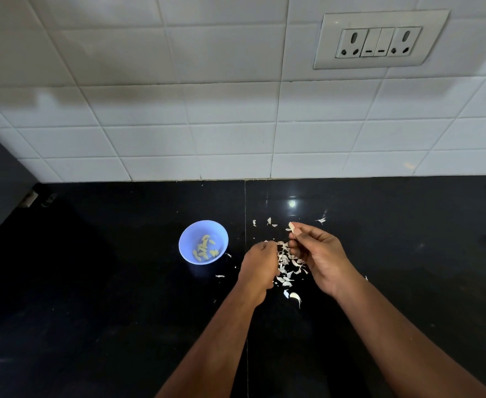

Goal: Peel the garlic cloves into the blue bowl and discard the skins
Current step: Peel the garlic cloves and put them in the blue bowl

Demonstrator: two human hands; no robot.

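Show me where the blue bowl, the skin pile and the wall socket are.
blue bowl [185, 236]: head view, left inner wall.
skin pile [286, 261]: head view, middle of the heap.
wall socket [379, 41]: head view, centre switches.

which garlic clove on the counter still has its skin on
The unpeeled clove lying alone nearest the camera, below the skin pile; it is whole and white, unlike the flat scraps.

Black polished countertop [92, 282], white tiled wall [207, 124], white socket-and-switch panel [379, 40] high on the right.
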